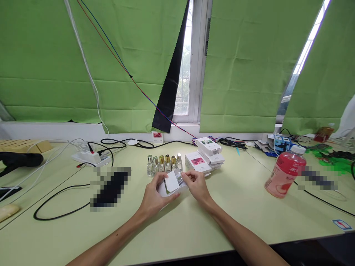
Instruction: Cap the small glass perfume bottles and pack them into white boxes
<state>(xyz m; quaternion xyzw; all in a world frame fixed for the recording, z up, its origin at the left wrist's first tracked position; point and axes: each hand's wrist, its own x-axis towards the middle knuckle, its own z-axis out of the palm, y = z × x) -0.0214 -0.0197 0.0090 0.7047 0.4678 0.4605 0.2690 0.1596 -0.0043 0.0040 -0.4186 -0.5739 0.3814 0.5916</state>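
My left hand (155,194) is wrapped round a small white box (172,183) with its flap raised, held just over the table. At the box's right end, the fingers of my right hand (196,183) are pinched on a small clear item (179,176), too small to make out fully. Behind the box stands a row of several small glass bottles (161,164) with gold, green and silver caps. To the right lie stacked white boxes (210,147), and one of them, with a pink picture (197,162), leans beside the stack.
A pink drink bottle (285,171) stands at the right. On the left are a power strip (90,157), looped black cable and a blurred dark object (111,190). More cables run along the window wall. A small card (157,137) rests against the wall.
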